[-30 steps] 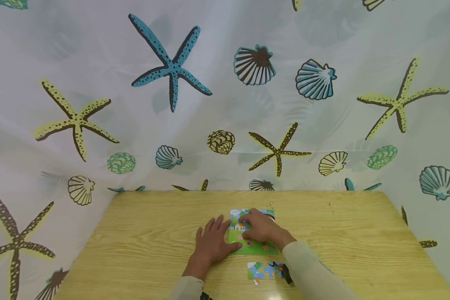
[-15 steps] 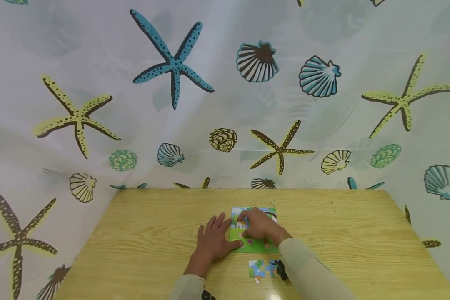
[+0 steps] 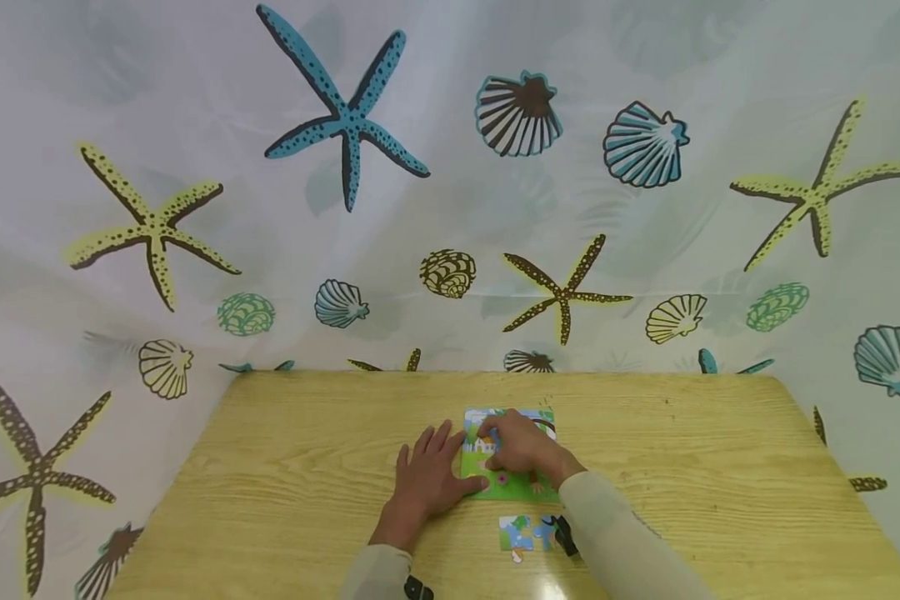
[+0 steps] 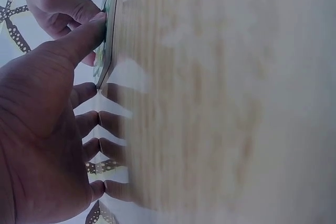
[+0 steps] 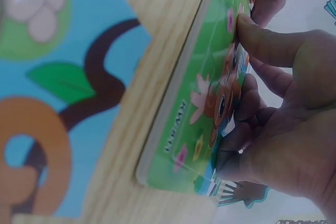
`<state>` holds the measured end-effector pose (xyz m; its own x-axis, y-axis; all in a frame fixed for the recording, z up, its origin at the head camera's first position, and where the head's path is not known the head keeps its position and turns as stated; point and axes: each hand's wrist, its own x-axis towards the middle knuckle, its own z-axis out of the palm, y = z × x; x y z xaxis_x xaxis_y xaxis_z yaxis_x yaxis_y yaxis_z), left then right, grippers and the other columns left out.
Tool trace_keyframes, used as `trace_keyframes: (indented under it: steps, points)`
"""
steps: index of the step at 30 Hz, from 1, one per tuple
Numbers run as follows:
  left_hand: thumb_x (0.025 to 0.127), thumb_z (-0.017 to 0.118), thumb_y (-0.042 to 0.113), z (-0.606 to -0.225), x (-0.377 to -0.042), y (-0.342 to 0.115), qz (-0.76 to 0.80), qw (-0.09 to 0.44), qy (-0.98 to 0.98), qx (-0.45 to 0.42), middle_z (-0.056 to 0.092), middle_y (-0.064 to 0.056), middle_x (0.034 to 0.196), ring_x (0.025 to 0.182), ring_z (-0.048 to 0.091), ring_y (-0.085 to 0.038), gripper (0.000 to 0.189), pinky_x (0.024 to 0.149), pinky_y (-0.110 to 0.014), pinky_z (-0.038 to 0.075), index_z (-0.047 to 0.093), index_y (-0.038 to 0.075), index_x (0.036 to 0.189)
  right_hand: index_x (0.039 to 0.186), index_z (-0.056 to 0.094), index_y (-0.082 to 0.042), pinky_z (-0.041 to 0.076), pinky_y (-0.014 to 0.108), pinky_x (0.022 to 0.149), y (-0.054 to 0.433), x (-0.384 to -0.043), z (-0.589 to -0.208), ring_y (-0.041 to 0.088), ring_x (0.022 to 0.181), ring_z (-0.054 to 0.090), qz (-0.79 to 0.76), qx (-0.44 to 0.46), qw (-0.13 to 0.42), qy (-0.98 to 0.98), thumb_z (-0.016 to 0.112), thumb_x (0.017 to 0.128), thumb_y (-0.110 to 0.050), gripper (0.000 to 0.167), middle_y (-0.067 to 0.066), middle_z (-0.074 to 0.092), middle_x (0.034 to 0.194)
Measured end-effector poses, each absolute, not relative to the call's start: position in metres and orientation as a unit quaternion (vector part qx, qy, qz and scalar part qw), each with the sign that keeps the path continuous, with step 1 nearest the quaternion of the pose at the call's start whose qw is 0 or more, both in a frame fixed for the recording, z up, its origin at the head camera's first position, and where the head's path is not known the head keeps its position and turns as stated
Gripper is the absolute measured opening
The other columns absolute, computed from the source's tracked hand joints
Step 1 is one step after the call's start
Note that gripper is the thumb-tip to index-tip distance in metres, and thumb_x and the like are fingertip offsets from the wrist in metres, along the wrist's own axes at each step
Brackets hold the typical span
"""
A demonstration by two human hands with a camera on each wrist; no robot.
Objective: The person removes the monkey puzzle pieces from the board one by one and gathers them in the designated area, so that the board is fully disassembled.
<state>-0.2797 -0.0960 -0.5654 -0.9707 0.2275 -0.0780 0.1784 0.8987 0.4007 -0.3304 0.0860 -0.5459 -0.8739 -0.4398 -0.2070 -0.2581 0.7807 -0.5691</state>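
A jigsaw puzzle board [image 3: 510, 490] with a bright farm picture lies flat on the table. My left hand [image 3: 427, 479] rests at its left side, fingers spread on the wood, thumb on the lower left of the board. Over the picture is my right hand [image 3: 523, 446], with thumb and index finger bent around a puzzle piece [image 3: 485, 444] bearing a small house. In the right wrist view that thumb [image 5: 257, 32] touches the board's face [image 5: 181, 129], the other fingers curling at its far side. The right hand covers the picture's middle.
Loose puzzle pieces [image 3: 515, 533] lie on the wooden table [image 3: 307, 475] in front of the board, some partly under the right wrist's black strap [image 3: 565, 535]. A white curtain [image 3: 420, 208] printed with starfish and shells hangs behind and at the sides.
The head view has tilted slightly, shifting the whole scene. Both hands stay at the same spots on the board, with only tiny finger movement on the right.
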Motion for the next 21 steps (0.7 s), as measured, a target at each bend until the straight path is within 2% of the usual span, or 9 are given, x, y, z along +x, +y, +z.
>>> trace_keyframes:
  steps: [10,21]
  points:
    - [0.081,0.065,0.063,-0.5669,-0.2795,-0.0962,0.199,0.06,0.973,0.103,0.029,-0.008,0.159,0.146,0.025,-0.036,0.083,0.113,-0.068,0.017,0.042,0.018,0.147,0.111,0.067,-0.012,0.051,0.043,0.089,0.0861,-0.3274,-0.5412,0.029,0.113,0.057,-0.283,-0.186,0.169,0.926,0.08,0.08,-0.016,0.034,0.013,0.058,0.124]
    - [0.082,0.065,0.062,-0.5671,-0.2806,-0.0954,0.197,0.061,0.973,0.103,0.028,-0.007,0.16,0.147,0.023,-0.035,0.082,0.114,-0.067,0.016,0.041,0.02,0.148,0.114,0.064,-0.011,0.05,0.042,0.09,0.0846,-0.3264,-0.5429,0.023,0.102,0.056,-0.265,-0.188,0.157,0.933,0.079,0.081,-0.019,0.037,0.007,0.054,0.113]
